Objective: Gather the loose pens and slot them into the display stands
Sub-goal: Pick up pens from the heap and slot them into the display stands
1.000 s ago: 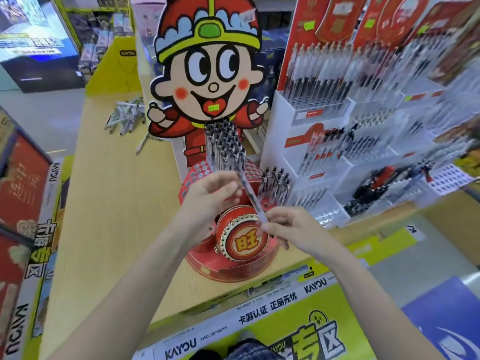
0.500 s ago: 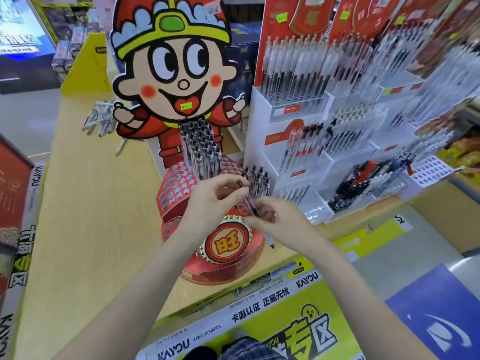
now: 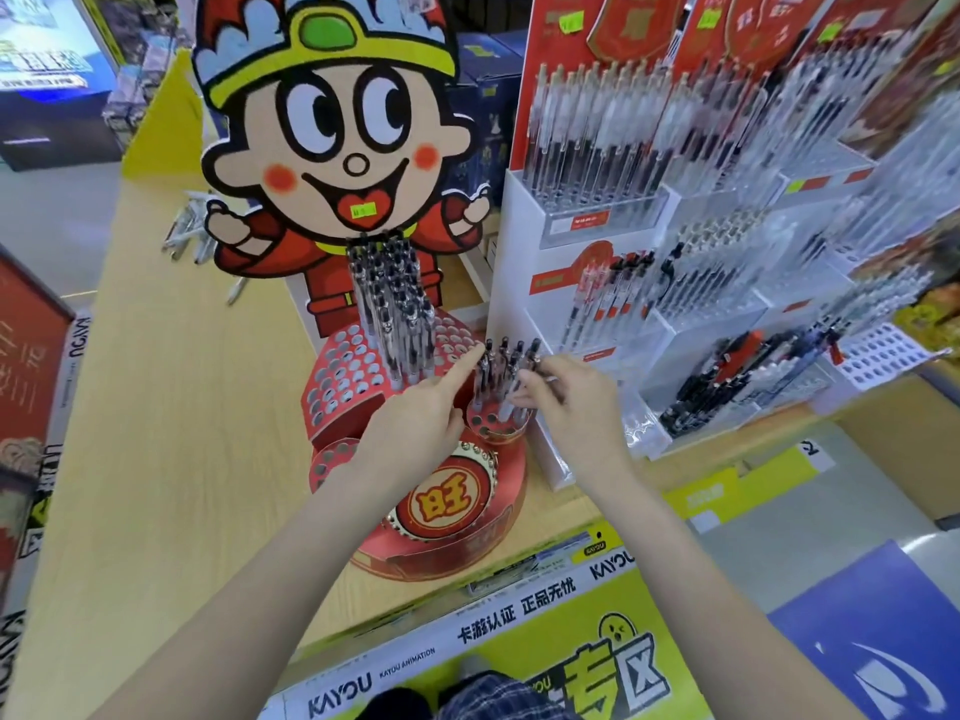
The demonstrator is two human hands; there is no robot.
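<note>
A red drum-shaped display stand with rows of holes sits on the wooden table under a cartoon cutout. A cluster of clear pens stands in its upper tier. Several more pens stand in its small right cup. My left hand points its straight forefinger at the tops of those pens. My right hand pinches one pen standing in that cup. A loose pile of pens lies far back left on the table, with a single pen nearer.
A white tiered rack full of pens stands right of the red stand, close to my right hand. The cartoon cutout rises behind. Boxes line the table's left edge. A yellow banner runs along the front edge.
My right hand lowered the pen it held into the small right cup. My left hand let go and now points at the pen tops. The view moved closer.
</note>
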